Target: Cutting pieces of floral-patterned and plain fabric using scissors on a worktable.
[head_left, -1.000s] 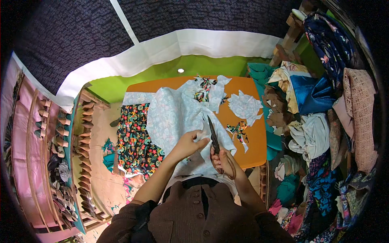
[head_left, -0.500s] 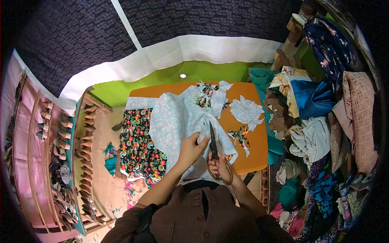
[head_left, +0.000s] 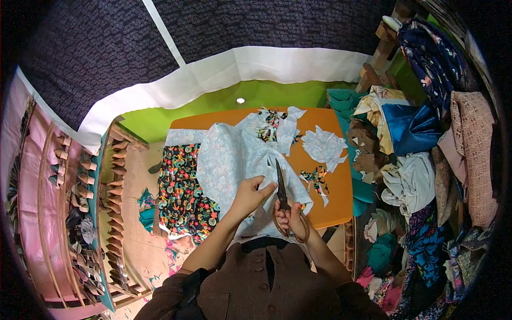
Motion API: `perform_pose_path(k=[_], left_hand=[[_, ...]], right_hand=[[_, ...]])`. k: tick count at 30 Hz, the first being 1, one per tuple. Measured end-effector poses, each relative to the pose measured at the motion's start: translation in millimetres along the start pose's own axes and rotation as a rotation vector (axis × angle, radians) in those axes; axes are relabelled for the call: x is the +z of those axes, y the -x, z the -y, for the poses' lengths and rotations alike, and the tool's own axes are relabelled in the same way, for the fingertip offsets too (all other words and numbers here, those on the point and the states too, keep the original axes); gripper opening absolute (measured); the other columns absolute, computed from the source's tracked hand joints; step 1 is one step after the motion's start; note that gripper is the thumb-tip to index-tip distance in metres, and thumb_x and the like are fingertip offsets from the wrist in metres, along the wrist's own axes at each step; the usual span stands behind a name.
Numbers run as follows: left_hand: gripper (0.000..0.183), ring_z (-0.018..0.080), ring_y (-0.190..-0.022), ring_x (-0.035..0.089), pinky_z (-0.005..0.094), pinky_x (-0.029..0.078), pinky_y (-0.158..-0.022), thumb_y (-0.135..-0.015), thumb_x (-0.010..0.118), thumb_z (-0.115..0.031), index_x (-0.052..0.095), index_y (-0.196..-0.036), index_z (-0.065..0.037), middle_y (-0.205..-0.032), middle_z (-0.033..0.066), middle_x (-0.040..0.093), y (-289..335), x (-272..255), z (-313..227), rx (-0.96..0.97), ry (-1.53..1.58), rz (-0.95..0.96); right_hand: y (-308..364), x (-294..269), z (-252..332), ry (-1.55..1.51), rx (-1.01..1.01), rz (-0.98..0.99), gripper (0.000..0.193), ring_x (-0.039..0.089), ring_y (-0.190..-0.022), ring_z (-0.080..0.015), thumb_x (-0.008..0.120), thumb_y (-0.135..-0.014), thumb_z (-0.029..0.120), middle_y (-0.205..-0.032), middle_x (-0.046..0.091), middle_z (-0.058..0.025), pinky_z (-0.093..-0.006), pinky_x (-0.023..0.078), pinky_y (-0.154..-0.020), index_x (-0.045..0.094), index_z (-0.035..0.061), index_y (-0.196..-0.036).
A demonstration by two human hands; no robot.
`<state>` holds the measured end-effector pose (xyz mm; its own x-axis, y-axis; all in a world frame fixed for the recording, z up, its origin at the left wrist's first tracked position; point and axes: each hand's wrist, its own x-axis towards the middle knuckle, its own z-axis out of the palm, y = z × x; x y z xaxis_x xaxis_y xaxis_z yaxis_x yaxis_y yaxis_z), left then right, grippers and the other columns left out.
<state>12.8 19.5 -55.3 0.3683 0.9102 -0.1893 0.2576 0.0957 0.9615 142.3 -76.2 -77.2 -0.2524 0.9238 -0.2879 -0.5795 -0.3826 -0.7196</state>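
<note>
A large fabric [head_left: 226,152] with a pale, faintly printed face is spread over the table, and its left part shows black with bright flowers. My left hand [head_left: 249,198] is closed at the near edge of this fabric, thumb pointing right; the tips of its other fingers are partly hidden. Large dark scissors [head_left: 282,186] with brown looped handles are held by my right hand [head_left: 291,218]. Their blades point away from me over the pale cloth, close together, just right of my left hand.
The orange table [head_left: 336,205] carries pale cut scraps [head_left: 322,145] and a small floral scrap [head_left: 319,181]. Folded fabrics [head_left: 408,184] crowd the right side. A wooden rack [head_left: 114,213] with pegs stands left, and a dark patterned curtain [head_left: 240,26] hangs ahead.
Both hands stay almost in the same place, with only a very slight shift. The scissors remain in my right hand, and the fabric lies the same.
</note>
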Motion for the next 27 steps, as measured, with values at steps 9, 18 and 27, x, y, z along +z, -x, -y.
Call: perform_pose_path(k=[9,18,27], left_hand=[[0.029,0.0015,-0.042,0.030,0.0199,0.021,-0.038,-0.076,0.060,-0.017,0.043,-0.054,-0.008,-0.048,-0.0062,0.038,5,6,-3,-0.003,0.084,-0.024],[0.024,0.0019,-0.044,0.031,0.0198,0.021,-0.039,-0.078,0.058,-0.017,0.046,-0.060,-0.006,-0.050,-0.0068,0.038,7,0,-26,-0.095,0.250,0.089],[0.028,0.0043,-0.052,0.030,0.0218,0.025,-0.044,-0.077,0.059,-0.025,0.048,-0.066,-0.001,-0.053,-0.0024,0.035,-1,-2,-7,0.076,-0.022,-0.074]], right_hand=[[3,7,0,-0.042,-0.007,-0.012,0.060,0.026,-0.053,-0.0017,0.036,-0.071,0.067,-0.066,0.031,0.0053,-0.0135,0.023,-0.045,0.038,0.0089,-0.086],[8,8,13,0.150,0.036,-0.071,0.062,0.022,-0.048,-0.0015,0.031,-0.069,0.071,-0.064,0.030,0.0044,-0.0138,0.019,-0.040,0.036,0.0099,-0.083],[2,2,12,0.503,-0.192,-0.100,0.060,0.027,-0.049,-0.0006,0.042,-0.070,0.065,-0.062,0.030,0.0062,-0.0129,0.022,-0.041,0.040,0.0077,-0.086]])
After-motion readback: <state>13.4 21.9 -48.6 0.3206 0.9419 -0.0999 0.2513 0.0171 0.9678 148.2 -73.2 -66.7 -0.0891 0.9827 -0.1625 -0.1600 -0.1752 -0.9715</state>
